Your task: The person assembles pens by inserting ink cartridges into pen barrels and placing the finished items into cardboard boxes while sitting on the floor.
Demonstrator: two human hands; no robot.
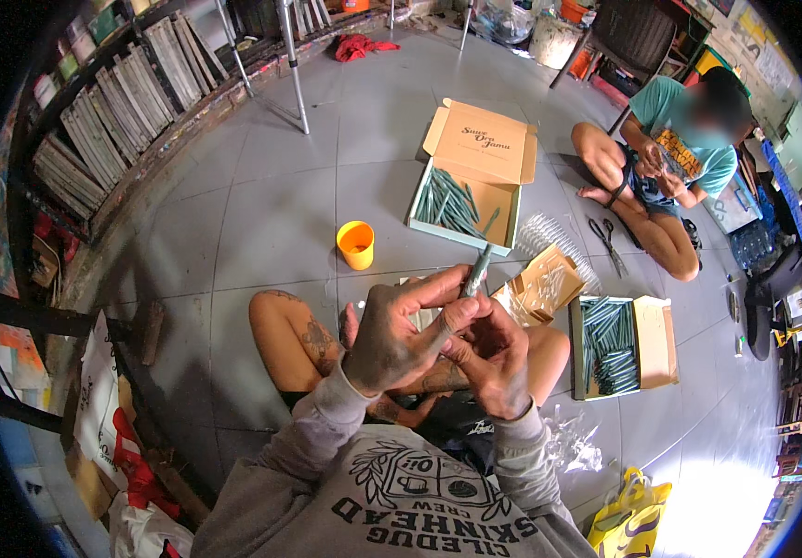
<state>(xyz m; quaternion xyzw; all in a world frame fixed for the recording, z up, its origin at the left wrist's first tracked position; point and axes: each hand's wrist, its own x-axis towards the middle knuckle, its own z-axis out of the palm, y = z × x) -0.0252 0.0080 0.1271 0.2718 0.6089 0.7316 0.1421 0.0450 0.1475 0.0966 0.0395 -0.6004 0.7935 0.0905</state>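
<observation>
I sit cross-legged on the floor with both hands raised and close together over my lap. A slim teal pen (479, 272) points up and away from me between my fingertips. My left hand (399, 339) grips it with the thumb across its lower part. My right hand (496, 358) is curled against the left, fingers pinched at the pen's lower end, which the fingers hide. Beyond them, an opened cardboard box (497, 197) holds many similar teal pens. To the right stands a second opened box (656, 344), also with many pens.
A yellow cup (355, 245) stands at left. Right of my hands lie a small carton (546, 286) of clear plastic pieces, a ribbed clear strip (561, 244) and black scissors (611, 249). A person in a teal shirt (647, 112) sits at far right. Crumpled plastic (573, 441) lies by my right sleeve.
</observation>
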